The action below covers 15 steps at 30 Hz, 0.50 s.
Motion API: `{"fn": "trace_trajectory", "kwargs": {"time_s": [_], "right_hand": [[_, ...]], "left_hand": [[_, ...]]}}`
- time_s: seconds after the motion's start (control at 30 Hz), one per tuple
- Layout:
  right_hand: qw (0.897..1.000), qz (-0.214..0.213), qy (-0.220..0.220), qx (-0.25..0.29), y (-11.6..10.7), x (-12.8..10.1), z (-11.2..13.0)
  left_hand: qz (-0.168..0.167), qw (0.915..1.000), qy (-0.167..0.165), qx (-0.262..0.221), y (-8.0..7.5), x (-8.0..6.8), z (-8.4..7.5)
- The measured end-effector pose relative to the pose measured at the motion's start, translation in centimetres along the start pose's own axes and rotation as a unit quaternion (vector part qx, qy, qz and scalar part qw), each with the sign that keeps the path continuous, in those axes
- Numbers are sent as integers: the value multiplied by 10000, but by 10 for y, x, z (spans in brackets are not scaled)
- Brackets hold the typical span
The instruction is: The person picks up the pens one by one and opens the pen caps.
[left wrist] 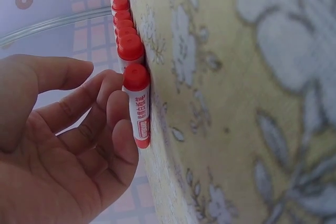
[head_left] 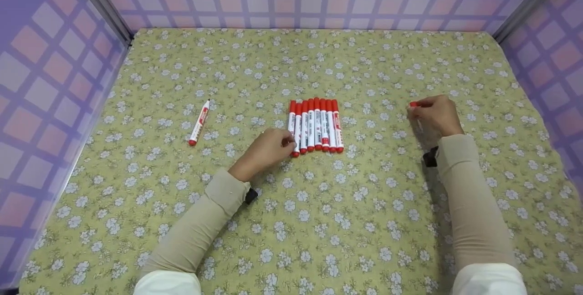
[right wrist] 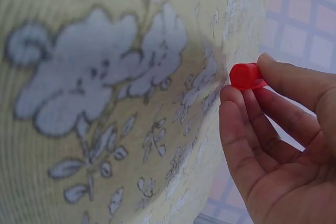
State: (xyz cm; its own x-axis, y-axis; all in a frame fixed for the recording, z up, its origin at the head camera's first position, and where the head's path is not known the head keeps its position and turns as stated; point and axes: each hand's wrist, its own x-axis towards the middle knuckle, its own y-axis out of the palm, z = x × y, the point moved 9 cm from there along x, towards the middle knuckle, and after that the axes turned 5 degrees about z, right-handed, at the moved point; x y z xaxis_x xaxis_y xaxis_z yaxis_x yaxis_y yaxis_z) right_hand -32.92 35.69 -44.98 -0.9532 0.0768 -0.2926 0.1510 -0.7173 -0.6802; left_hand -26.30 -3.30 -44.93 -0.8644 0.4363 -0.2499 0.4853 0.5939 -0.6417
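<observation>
I see left hand (head_left: 266,149) fingertips touching leftmost marker in row of markers (head_left: 315,124), fingers relaxed. Right hand (head_left: 432,114) pinches one marker (right wrist: 247,76) by cap. Judged light, rigid, smooth, rolls easily; take mid-barrel. Spare marker (head_left: 199,122) far left on worktop (head_left: 364,222).

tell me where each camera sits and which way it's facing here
Head: worn on the head, looking forward and down at the flowered cloth, a row of markers, a lone marker; both sleeves, left hand and right hand show.
Left wrist: beside the left hand, looking along the marker row; its fingers touch the nearest marker.
Right wrist: beside the right hand, facing the cloth; its fingers pinch a red-capped marker.
Shared: head and left wrist views both show the row.
</observation>
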Motion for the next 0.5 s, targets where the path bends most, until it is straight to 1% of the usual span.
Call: {"fn": "trace_trajectory", "kwargs": {"time_s": [0.17,0.37,0.5], "right_hand": [[10000,-8,29,28,2,0,0],[10000,-43,24,-41,3,1,-1],[9999,-17,100,-99,5,2,-4]], "left_hand": [[30,10000,-44,82,1,0,2],[58,9999,-118,80,1,0,3],[42,9998,-113,137,1,0,3]]}}
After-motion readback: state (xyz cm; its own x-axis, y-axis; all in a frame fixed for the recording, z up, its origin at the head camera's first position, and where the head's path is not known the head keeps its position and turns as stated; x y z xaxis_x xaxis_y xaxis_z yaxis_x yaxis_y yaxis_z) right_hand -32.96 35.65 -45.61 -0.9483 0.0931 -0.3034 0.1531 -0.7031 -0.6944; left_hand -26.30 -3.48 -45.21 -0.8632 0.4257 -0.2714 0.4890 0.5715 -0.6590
